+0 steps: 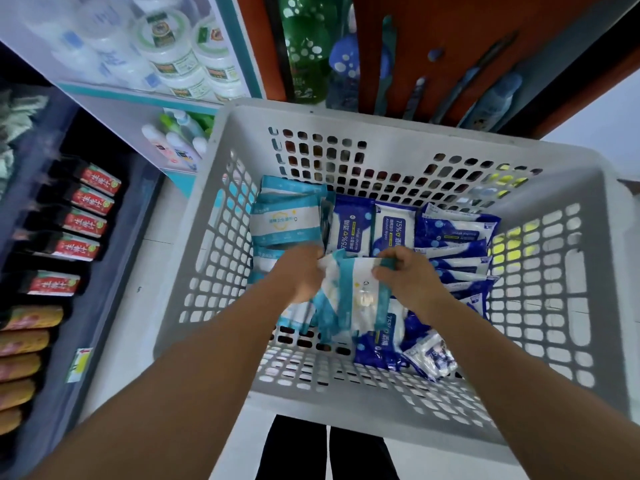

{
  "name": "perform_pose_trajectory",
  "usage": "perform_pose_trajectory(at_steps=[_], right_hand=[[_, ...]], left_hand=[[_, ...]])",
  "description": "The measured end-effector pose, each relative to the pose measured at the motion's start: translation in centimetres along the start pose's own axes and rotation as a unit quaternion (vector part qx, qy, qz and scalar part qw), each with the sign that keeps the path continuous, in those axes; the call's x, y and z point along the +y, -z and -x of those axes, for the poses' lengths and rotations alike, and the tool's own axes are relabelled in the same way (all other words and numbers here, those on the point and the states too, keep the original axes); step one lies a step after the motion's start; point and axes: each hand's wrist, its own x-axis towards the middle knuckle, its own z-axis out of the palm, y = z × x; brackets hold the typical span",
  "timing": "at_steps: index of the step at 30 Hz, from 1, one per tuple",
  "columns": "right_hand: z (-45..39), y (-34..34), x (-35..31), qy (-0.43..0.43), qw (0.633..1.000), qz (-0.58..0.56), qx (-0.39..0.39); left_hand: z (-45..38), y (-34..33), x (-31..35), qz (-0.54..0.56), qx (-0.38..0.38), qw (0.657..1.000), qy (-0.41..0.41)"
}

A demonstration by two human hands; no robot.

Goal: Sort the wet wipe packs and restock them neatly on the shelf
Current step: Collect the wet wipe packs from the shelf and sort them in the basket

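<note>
The fingers (382, 270) of the right hand (407, 275) were curled and pinched on the upper right edge of a bunch of teal-and-white wet wipe packs (353, 292), while the left hand (301, 275) gripped the same bunch from its left side, fingers wrapped around the packs. Both hands reached down into a grey perforated plastic basket (554, 289), and the held bunch sat between them, near the middle of the basket and just above the packs lying on its floor. The bunch's long axis ran from the far side of the basket toward the near rim, so the hands clamped it across its short width, one at each side. Neither hand looked nearer than the other. Along the far left corner of the basket more teal packs (285, 221) lay stacked flat. Blue-and-white alcohol wipe packs (453, 244) filled the far right side, standing on edge in a row, with a few more loose ones (429, 355) toward the near right corner. Shelves (114, 116) of other goods stood to the left of the basket, beyond its left rim, so the held bunch would probably need to be lifted clear of the rim and carried leftward. Motion blur softened the held packs, so their exact number could not be told.
</note>
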Motion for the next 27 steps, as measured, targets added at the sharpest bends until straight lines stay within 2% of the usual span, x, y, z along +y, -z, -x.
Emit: perform_pose_trajectory(at_steps=[3,8,11,15,17,20,24,27], right_hand=[[-0.9,-1.2,-1.8,0.012,1.0,-0.009,0.017],[-2.8,-3.3,-4.4,0.064,0.996,0.035,0.054],[-3.8,-4.7,-5.3,0.1,0.993,0.052,0.044],[-4.1,-6.9,-6.7,0.133,0.99,0.037,-0.002],[-4.1,-7.9,-7.3,0.155,0.987,0.002,-0.041],[-4.1,-8.1,-7.4,0.141,0.989,-0.016,-0.049],[-4.9,-7.4,-5.0,0.068,0.982,0.148,-0.1],[-5.1,-7.5,-4.1,0.059,0.979,0.173,-0.092]], left_hand=[[0.2,1.8,-1.0,0.044,0.086,0.993,0.06],[0.9,2.3,-2.1,0.116,0.203,0.957,0.174],[1.3,1.8,-2.0,0.047,0.201,0.962,0.181],[1.5,0.8,-2.2,-0.058,0.177,0.981,0.05],[1.0,0.9,-2.8,-0.098,0.174,0.98,0.005],[0.4,1.7,-3.1,-0.131,0.181,0.974,0.05],[0.3,2.1,-3.7,0.022,0.189,0.973,0.129],[0.5,2.0,-3.9,0.031,0.176,0.972,0.15]])
